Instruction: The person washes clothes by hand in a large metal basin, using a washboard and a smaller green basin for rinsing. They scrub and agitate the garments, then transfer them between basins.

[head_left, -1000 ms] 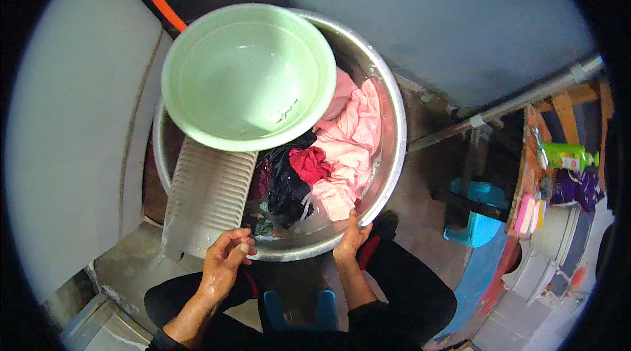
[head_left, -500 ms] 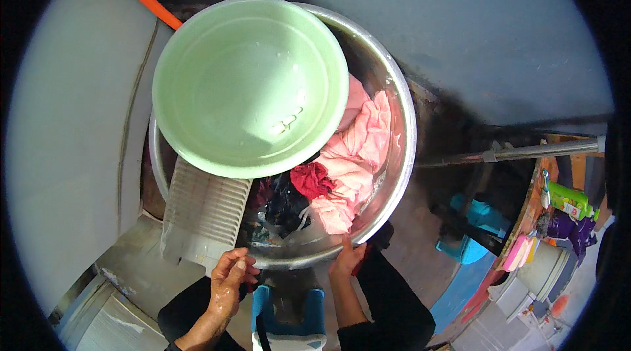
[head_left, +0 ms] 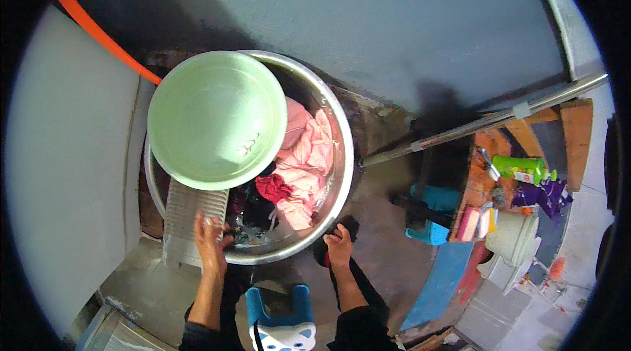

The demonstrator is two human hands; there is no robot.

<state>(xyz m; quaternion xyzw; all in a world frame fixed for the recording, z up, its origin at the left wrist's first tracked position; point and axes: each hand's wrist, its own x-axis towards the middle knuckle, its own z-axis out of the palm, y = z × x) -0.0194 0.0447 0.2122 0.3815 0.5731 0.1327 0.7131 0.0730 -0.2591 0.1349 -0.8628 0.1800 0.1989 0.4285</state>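
My left hand (head_left: 210,244) is over the lower right edge of the ribbed washboard (head_left: 176,233), fingers apart and a little blurred, holding nothing. Whether it touches the board I cannot tell. My right hand (head_left: 339,247) is just outside the lower right rim of the large metal tub (head_left: 344,180), empty, its fingers loosely bent and apart. Pink cloth (head_left: 307,167), a small red cloth (head_left: 273,188) and dark wet cloth (head_left: 251,210) lie inside the tub. A pale green basin (head_left: 210,114) with a few suds covers the tub's upper left part and the washboard's upper end.
A blue and white stool (head_left: 281,325) stands between my legs. To the right, a wooden shelf holds a green bottle (head_left: 519,168), a purple bag (head_left: 544,197) and a pink bar (head_left: 468,223). A metal pole (head_left: 486,124) slants above it. An orange hose (head_left: 98,32) runs behind the basin.
The view has shifted, showing more of the right side. My left hand has moved up over the washboard. My right hand has moved off the tub's rim to just outside it.
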